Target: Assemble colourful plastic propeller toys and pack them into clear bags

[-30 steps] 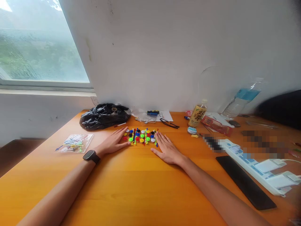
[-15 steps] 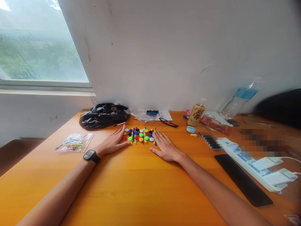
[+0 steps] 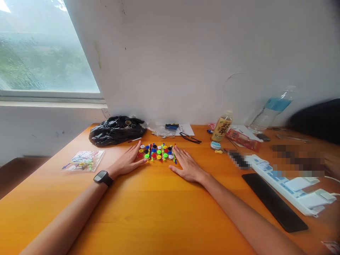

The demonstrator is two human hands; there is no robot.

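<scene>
A small cluster of coloured plastic discs and thin sticks (image 3: 157, 152) lies on the orange wooden table (image 3: 148, 212), set out in rows. My left hand (image 3: 127, 161) rests flat on the table at the cluster's left edge, fingers stretched and touching the outer pieces. My right hand (image 3: 187, 164) lies flat at the cluster's right edge, fingers spread, holding nothing. A black smartwatch (image 3: 102, 176) sits on my left wrist.
A clear bag of coloured pieces (image 3: 84, 160) lies at the left. A black plastic bag (image 3: 116, 130), glasses (image 3: 190, 138), a tea bottle (image 3: 222, 126) and a water bottle (image 3: 271, 110) stand along the wall. A white power strip (image 3: 289, 186) and a black slab (image 3: 273, 202) lie at the right.
Both hands have closed in slightly on the cluster, which now looks a little narrower. The view has shifted slightly.
</scene>
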